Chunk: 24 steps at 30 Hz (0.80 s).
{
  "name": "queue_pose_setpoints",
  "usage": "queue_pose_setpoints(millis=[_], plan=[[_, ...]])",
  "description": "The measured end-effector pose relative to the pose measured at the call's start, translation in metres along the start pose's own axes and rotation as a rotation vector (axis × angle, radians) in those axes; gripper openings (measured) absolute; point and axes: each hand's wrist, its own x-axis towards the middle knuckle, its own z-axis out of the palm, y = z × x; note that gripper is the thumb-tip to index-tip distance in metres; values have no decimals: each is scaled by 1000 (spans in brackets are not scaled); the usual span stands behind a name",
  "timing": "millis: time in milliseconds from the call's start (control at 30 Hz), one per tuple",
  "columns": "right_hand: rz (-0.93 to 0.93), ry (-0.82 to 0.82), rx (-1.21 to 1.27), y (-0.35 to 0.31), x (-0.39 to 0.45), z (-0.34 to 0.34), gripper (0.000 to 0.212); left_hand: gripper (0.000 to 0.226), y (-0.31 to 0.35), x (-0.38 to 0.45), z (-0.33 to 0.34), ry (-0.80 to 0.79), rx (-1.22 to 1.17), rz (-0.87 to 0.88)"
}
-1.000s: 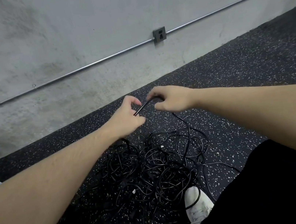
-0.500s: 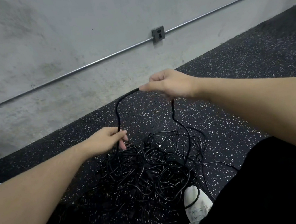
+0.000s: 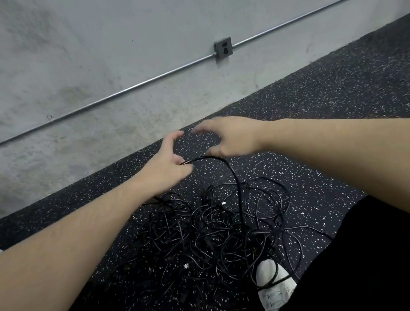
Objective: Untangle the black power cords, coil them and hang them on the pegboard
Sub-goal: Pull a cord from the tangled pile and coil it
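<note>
The left hand (image 3: 164, 165) pinches one thin black power cord (image 3: 231, 175) just above the tangled heap of black cords (image 3: 210, 234) on the speckled black rubber floor (image 3: 325, 116), apparently feeding a loop across. The right hand (image 3: 230, 137) meets it, fingers curled; motion blur hides whether it grips the strand. No pegboard in view; a white sneaker (image 3: 274, 288) pokes into the heap's edge.

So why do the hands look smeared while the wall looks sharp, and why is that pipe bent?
Head view: the left hand and right hand are motion-blurred, fingertips most; the grey concrete wall and tangled black power cords are sharper. The wide-angle lens bows the metal conduit pipe. Lighting is soft and even, without glare or hard shadows.
</note>
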Motion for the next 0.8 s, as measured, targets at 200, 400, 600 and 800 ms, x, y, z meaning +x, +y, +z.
queue_pose_setpoints(millis=[200, 400, 600, 800], plan=[[19, -254, 140, -16, 5, 9, 7, 78, 15, -4, 1, -31, 67, 177], [31, -209, 309, -2, -4, -6, 40, 18, -3, -12, -11, -78, -12, 89], [52, -59, 642, 11, -11, -13, 43, 19, -26, -14, -16, -42, -48, -9], [131, -44, 565, 24, -5, -3, 41, 28, -18, -16, -12, 84, -122, 1]])
